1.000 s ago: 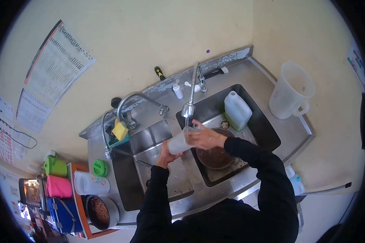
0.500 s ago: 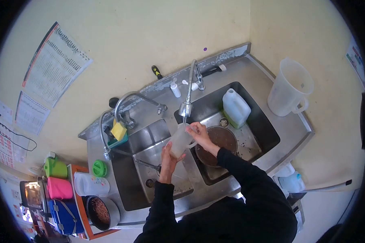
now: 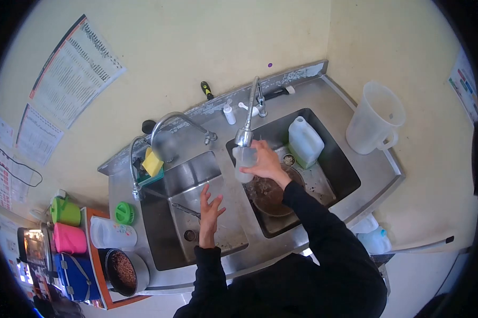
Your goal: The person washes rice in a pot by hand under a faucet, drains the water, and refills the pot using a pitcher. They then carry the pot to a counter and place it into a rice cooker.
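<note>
My right hand (image 3: 266, 161) grips a small translucent plastic jug (image 3: 242, 168) right under the spray head (image 3: 244, 138) of the flexible tap, over the right basin. Beneath it stands a round pan (image 3: 275, 201) of brownish water, its surface disturbed on the left side. My left hand (image 3: 211, 214) hovers above the left basin (image 3: 229, 227) with fingers spread and nothing in them. Fingers and the spray head partly cover the jug.
A plastic jerrycan (image 3: 306, 142) stands in the right basin. A large clear pitcher (image 3: 374, 119) sits on the right counter. Left are a yellow sponge (image 3: 153, 163), a green lid (image 3: 124, 213), a clear container (image 3: 112, 233) and a pot of reddish beans or grains (image 3: 125, 273).
My left hand has let go of the jug and drawn back with fingers spreading. My right hand alone now holds it, closer beneath the spray head and further over the pan.
</note>
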`<action>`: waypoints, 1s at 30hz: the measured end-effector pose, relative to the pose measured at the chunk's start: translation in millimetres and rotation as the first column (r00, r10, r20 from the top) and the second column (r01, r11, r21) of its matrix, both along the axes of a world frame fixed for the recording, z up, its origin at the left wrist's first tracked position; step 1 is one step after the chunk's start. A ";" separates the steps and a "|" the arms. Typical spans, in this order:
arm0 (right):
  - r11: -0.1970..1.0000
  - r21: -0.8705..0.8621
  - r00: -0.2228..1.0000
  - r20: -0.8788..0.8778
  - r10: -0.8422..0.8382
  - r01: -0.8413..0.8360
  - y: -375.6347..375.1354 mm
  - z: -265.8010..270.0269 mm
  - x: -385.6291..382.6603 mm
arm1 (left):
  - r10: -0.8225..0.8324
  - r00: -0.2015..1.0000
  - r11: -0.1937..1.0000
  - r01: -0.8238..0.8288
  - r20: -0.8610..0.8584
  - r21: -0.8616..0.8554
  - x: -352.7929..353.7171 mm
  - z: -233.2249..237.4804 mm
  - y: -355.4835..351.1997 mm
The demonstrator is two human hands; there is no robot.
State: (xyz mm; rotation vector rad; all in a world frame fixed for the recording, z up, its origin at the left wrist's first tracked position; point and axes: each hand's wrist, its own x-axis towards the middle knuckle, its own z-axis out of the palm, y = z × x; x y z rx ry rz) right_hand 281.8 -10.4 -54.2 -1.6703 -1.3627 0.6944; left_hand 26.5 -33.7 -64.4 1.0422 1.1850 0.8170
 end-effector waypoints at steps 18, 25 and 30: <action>0.996 -0.081 0.981 0.186 0.053 -0.038 7.4 5.6 -10.3 | -0.027 0.982 0.997 0.041 0.189 -0.070 11.7 -44.4 -4.5; 0.996 -0.079 0.992 0.117 0.044 -0.034 8.0 7.2 -11.1 | 0.170 0.915 0.953 -0.057 0.367 -0.299 39.0 -69.1 5.2; 0.966 -0.079 0.739 -0.660 0.133 -0.244 -10.8 -19.2 -5.1 | 0.072 0.862 0.989 0.006 0.501 -0.151 56.0 -34.9 12.1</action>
